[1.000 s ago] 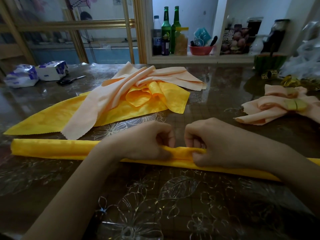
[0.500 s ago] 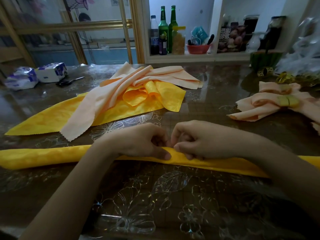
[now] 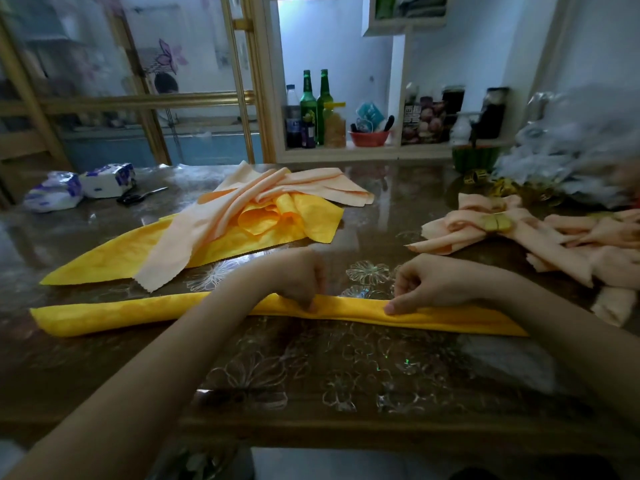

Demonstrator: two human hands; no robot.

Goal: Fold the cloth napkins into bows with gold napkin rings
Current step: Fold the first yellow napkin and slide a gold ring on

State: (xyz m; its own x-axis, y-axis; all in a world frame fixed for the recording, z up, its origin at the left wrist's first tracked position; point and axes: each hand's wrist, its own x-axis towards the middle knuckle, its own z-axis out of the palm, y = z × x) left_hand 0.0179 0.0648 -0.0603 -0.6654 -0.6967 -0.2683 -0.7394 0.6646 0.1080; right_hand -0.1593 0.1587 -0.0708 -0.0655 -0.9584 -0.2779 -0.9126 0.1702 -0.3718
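Head view, left hand (image 3: pixel 298 279), right hand (image 3: pixel 427 285), apart, each pinching far edge of folded yellow napkin (image 3: pixel 138 311)

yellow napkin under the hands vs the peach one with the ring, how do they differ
The yellow napkin is a long flat band; the peach napkin is a bow. The yellow napkin has no ring; the peach napkin wears a gold ring. Left hand and right hand hold the yellow napkin; the peach napkin lies untouched. Both lie on the table.
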